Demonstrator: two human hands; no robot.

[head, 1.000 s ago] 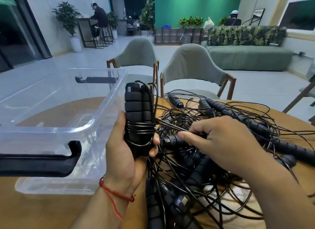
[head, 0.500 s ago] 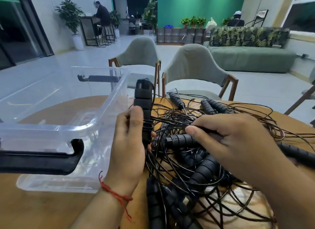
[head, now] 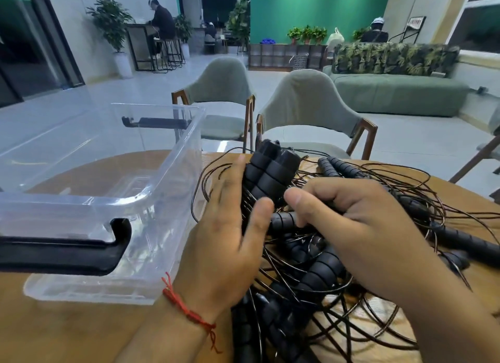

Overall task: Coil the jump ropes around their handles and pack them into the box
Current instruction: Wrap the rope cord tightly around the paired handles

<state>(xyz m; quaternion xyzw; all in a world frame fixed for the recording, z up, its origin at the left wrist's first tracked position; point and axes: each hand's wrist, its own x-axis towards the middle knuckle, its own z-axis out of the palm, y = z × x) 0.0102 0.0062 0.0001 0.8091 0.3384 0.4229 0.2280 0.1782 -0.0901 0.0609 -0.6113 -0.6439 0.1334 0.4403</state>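
The left hand (head: 224,243) holds a pair of black ribbed handles (head: 270,173) side by side. They stand nearly upright, their tops tipped slightly toward 1 o'clock, just above the middle of the view. The fingers lie straight and close together along the far left side of the pair, and the thumb (head: 261,214) presses across the near side low down, so the handles are clamped between them. A few turns of thin cord (head: 246,197) show around the lower part of the handles, mostly behind the thumb. A red string bracelet (head: 186,311) circles the left wrist. At 3 o'clock from the handles is the right hand (head: 359,227), back upward and fingers curled. Its thumb tip almost meets the bent forefinger just beside the pair, but I cannot tell whether a cord is pinched there. Beneath and beyond that hand, from 3 round to 6 o'clock, the other jump ropes (head: 319,268) lie in a tangled heap of black handles and looping cords on the round wooden table (head: 67,330). At 9 o'clock from the hands stands the clear plastic box (head: 167,178), open-topped with black latches (head: 67,254), and no ropes show inside it. Two grey-green chairs (head: 305,105) stand at 12 o'clock beyond the table edge.
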